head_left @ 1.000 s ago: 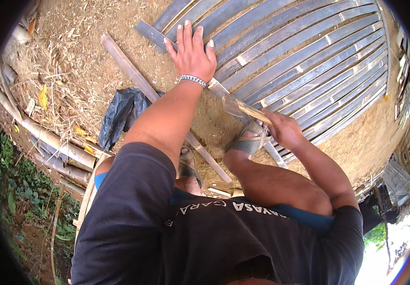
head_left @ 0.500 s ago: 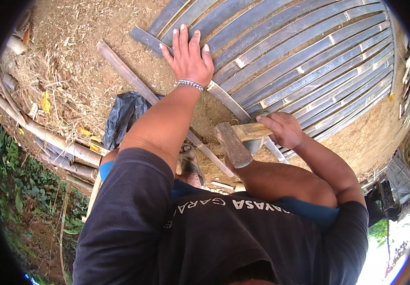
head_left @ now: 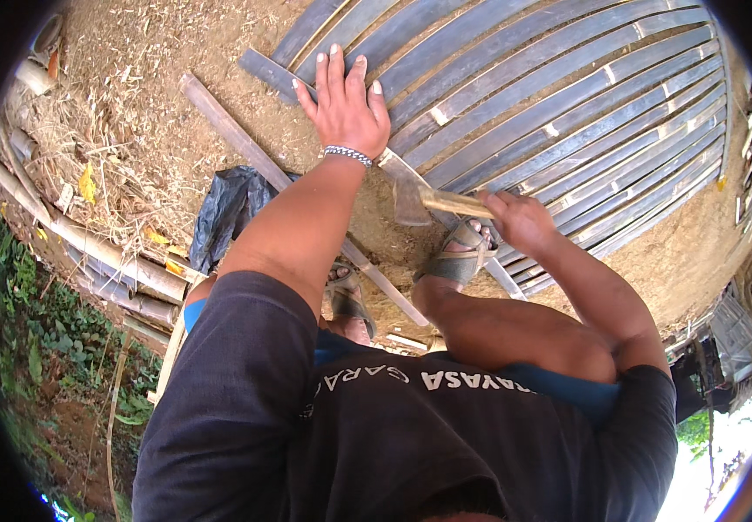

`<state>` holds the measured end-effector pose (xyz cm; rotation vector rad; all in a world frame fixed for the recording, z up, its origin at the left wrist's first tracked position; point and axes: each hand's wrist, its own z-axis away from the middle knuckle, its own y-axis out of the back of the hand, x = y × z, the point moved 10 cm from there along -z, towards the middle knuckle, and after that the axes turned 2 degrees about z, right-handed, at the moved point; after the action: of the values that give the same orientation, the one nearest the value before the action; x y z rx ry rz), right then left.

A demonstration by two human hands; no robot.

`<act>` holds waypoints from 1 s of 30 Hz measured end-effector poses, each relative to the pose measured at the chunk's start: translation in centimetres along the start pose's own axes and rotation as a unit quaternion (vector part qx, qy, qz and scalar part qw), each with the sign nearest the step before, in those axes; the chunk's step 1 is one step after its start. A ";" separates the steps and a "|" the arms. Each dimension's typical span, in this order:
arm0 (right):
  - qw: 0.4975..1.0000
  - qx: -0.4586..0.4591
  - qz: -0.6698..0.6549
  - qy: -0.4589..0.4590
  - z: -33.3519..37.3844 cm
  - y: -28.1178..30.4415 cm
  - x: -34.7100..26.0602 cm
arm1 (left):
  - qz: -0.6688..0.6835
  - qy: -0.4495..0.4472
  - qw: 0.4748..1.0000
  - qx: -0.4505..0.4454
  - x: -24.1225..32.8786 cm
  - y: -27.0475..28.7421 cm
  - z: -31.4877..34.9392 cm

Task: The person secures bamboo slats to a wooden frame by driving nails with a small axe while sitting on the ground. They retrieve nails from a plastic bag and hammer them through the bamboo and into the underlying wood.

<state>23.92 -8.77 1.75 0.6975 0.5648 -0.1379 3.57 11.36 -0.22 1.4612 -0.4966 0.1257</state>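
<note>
My right hand (head_left: 522, 221) grips the pale wooden handle of a hatchet (head_left: 454, 204). Its head is low, over or against the bamboo crosspiece (head_left: 392, 165) at the near end of a bamboo slat panel (head_left: 498, 96); contact cannot be told. My left hand (head_left: 347, 109) lies flat with fingers spread on the slat ends and crosspiece, further up the same edge. Dark split slats fan away from me toward the upper right, with narrow gaps between them. My sandalled right foot (head_left: 463, 248) is beside the crosspiece, just below the hatchet.
A loose wooden strip (head_left: 241, 135) lies slantwise on the dirt, passing under my left forearm. Beside it sits a black plastic bag (head_left: 230, 213). Bamboo poles (head_left: 124, 261) edge the ground at left, with green plants (head_left: 36, 339) beyond. Wood shavings (head_left: 132, 113) cover the upper-left ground.
The hatchet has swung down and away from me, from above my right foot to the crosspiece. My right hand moved slightly with it; my left hand stayed in place.
</note>
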 end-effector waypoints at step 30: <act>0.998 -0.067 0.008 -0.022 -0.3 -2.7 0.8 | 0.004 -0.001 1.000 0.003 0.2 0.1 0.1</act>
<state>23.61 -10.61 -0.43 0.5680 0.5213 -0.1000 3.66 11.21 -0.04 1.4646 -0.5039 0.1327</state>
